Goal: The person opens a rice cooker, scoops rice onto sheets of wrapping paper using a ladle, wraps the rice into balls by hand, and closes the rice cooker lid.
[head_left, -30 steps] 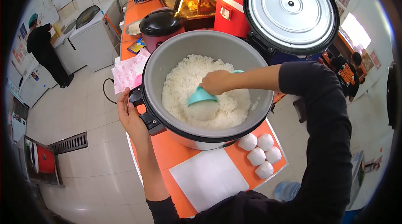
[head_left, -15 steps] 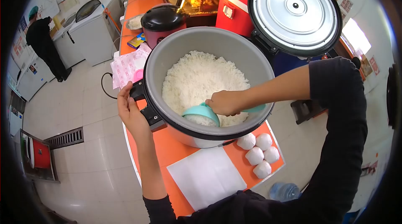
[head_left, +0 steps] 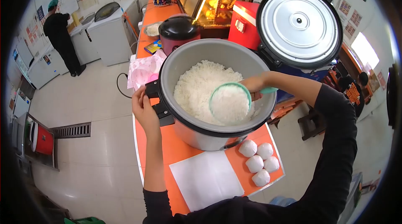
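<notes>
A large rice cooker [head_left: 217,131] stands with its lid up, and cooked white rice [head_left: 194,86] lies inside. My left hand [head_left: 144,109] is closed on the black side handle [head_left: 161,109] of the cooker. My right hand [head_left: 253,86] grips a teal scoop [head_left: 251,106] over the rice. Rice fills the scoop's round cup, which is tilted to face me; part of the handle shows beyond my fist. On the counter in front lies a stack of white paper [head_left: 207,180]. Several white wrapped bundles [head_left: 254,163] sit to its right.
The silver lid [head_left: 299,25] leans back at upper right. Behind are a smaller rice cooker [head_left: 180,31], a red cool box [head_left: 243,27] and a lit food display case [head_left: 222,2]. A person in black [head_left: 60,35] stands far left. The orange counter [head_left: 161,153] ends at front right.
My right hand has raised the scoop from the rice and turned its filled cup toward me. My left hand stays at the handle. The view has shifted slightly.
</notes>
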`<state>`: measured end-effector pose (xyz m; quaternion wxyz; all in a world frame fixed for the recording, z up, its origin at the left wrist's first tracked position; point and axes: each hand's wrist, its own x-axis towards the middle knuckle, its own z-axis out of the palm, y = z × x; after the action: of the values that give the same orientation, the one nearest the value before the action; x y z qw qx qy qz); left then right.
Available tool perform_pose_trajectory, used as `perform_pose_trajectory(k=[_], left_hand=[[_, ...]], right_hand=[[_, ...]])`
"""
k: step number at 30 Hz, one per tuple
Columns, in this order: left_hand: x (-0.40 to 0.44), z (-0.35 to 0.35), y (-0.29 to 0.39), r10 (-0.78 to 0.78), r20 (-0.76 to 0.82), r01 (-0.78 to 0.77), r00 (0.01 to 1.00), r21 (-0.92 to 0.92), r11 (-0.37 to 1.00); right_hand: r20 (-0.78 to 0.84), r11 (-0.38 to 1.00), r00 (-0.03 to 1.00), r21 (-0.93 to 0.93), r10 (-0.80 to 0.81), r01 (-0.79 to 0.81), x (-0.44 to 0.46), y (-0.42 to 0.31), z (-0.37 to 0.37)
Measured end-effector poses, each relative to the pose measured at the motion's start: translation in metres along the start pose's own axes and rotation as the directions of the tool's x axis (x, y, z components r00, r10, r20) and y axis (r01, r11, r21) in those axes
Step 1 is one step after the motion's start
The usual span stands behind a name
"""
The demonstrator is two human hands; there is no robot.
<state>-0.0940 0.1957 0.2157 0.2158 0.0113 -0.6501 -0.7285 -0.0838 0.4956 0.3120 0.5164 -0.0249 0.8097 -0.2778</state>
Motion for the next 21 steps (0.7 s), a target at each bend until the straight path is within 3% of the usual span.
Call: perform_pose_trajectory(k=[2, 5, 7, 10, 12, 14, 16, 18, 21], left_hand=[[-0.026, -0.009, 0.002, 0.069, -0.009, -0.069, 0.998, -0.033, 0.997], [-0.105, -0.038, -0.014, 0.086, -0.059, -0.084, 0.995, 0.025, 0.996], [-0.170, -0.070, -0.037, -0.075, 0.020, 0.072, 0.997, 0.111, 0.991], [-0.261, -0.123, -0.084, -0.146, 0.292, -0.030, 0.945, 0.524, 0.851], [-0.309, -0.148, -0.095, -0.236, 0.431, -0.140, 0.871, 0.679, 0.721], [-0.333, -0.141, -0.090, -0.294, 0.434, -0.218, 0.851, 0.803, 0.555], [-0.352, -0.140, -0.093, -0.356, 0.405, -0.230, 0.842, 0.867, 0.442], [-0.359, -0.140, -0.109, -0.397, 0.369, -0.193, 0.841, 0.888, 0.416], [-0.357, -0.150, -0.117, -0.446, 0.352, -0.117, 0.823, 0.873, 0.474]], right_hand=[[-0.105, 0.984, 0.994, 0.175, -0.001, 0.019, -0.019, 0.009, -0.003], [-0.334, 0.978, 0.942, 0.181, -0.041, 0.107, -0.071, 0.003, 0.024], [-0.471, 0.957, 0.882, 0.245, -0.024, 0.158, -0.088, 0.008, 0.054], [-0.555, 0.895, 0.832, 0.355, -0.031, 0.270, -0.103, 0.003, 0.133], [-0.426, 0.683, 0.897, 0.622, -0.115, 0.383, -0.072, 0.032, 0.185], [-0.073, 0.449, 0.973, 0.878, -0.217, 0.167, 0.005, 0.086, 0.242], [-0.192, 0.587, 0.963, 0.764, -0.189, 0.268, 0.081, 0.115, 0.301], [-0.211, 0.596, 0.975, 0.792, 0.067, 0.131, 0.135, 0.127, 0.334], [-0.410, 0.904, 0.912, 0.393, 0.009, 0.168, 0.183, 0.147, 0.334]])
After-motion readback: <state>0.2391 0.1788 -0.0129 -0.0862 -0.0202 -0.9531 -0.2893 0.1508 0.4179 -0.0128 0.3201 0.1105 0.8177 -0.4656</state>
